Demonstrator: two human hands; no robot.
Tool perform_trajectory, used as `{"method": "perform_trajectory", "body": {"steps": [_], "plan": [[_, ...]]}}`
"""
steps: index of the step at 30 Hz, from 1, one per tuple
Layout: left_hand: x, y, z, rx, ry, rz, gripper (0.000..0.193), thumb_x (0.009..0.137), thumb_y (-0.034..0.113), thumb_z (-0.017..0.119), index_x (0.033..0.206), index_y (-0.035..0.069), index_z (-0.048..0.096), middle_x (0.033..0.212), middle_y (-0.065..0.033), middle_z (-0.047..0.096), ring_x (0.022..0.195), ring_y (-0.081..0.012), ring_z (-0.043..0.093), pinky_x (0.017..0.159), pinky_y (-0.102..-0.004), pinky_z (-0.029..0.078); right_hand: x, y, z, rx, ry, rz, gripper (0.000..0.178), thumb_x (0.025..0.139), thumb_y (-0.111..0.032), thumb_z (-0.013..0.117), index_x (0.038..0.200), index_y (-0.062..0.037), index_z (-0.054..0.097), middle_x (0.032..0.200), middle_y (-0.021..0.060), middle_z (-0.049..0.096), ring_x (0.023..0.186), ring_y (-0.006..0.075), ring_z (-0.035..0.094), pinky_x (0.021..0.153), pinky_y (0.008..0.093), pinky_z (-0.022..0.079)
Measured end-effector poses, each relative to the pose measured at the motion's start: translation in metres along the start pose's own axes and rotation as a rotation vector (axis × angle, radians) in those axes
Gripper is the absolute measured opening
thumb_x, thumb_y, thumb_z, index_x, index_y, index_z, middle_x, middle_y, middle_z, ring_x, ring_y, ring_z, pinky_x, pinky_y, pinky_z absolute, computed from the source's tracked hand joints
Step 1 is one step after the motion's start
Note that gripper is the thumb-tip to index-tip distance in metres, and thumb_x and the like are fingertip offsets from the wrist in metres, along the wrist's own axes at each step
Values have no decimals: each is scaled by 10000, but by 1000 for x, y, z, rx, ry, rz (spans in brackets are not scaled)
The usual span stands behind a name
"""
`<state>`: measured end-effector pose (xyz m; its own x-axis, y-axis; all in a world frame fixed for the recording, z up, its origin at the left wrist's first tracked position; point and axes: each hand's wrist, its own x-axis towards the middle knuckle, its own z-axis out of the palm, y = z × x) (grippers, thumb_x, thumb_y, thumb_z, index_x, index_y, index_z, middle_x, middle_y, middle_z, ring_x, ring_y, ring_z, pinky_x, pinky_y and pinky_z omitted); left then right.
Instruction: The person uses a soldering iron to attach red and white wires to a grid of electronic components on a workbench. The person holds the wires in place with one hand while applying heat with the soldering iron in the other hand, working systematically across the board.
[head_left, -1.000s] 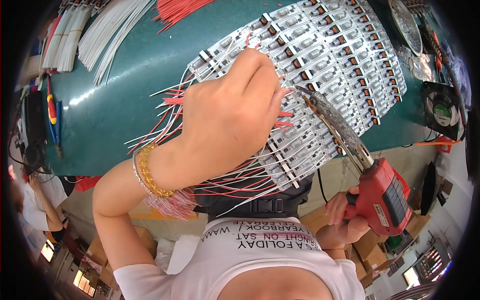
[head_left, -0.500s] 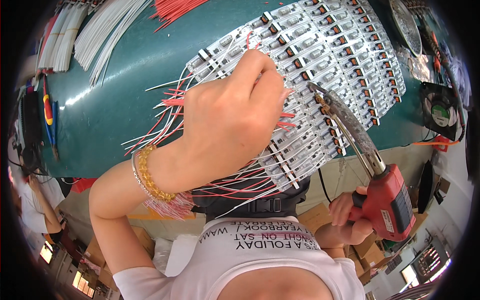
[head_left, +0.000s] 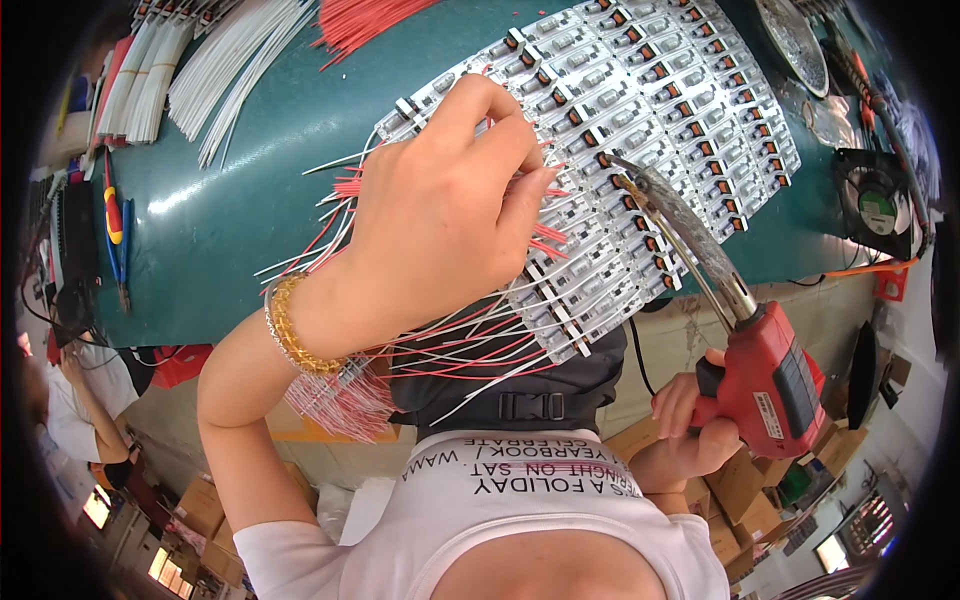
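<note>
My left hand is closed above the panel, thumb and fingertips pinched together. A bundle of thin red wires runs through it, with ends sticking out on both sides of the palm. Beneath lies a panel of small white circuit boards in rows, each carrying metal and black-orange parts. White and red wires trail off the panel's near left edge. In my right hand is a red and black soldering gun. Its tip rests at or just above the boards, right of my left fingertips; contact is unclear.
Bundles of white wires and red wires lie at the far left of the green table. Pliers are near its left edge. A metal dish and a black fan stand on the right. Another person is at far left.
My left hand has drawn slightly left across the panel, still pinched. The soldering gun's tip stays near the same rows, and the whole view has shifted a little.
</note>
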<state>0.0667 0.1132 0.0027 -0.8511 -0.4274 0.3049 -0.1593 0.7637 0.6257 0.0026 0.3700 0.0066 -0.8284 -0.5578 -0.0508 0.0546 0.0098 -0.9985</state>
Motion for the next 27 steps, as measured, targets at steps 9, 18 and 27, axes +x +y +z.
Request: {"method": "perform_trajectory", "body": {"steps": [9,18,27], "plan": [[-1,0,4,22,2,-34,95,718,7,661,734,9,567,795,-69,580,638,-201,592,541,-275,477,2,7,0,20,-47,6,684,821,-510,570,1093,100,422,466,16,437,355,112,401,382,239,359],[-3,0,5,54,26,-20,111,707,4,671,721,14,561,791,-60,579,599,-186,595,504,-263,471,-21,28,-20,-4,113,8,660,813,-509,583,1065,78,419,465,16,434,361,119,417,387,244,359],[-3,-3,6,44,26,-11,120,709,7,674,719,19,555,781,-51,572,588,-166,598,490,-253,466,1,5,3,-56,-59,-16,787,804,-557,560,1171,116,381,445,9,426,348,110,391,382,239,354]]}}
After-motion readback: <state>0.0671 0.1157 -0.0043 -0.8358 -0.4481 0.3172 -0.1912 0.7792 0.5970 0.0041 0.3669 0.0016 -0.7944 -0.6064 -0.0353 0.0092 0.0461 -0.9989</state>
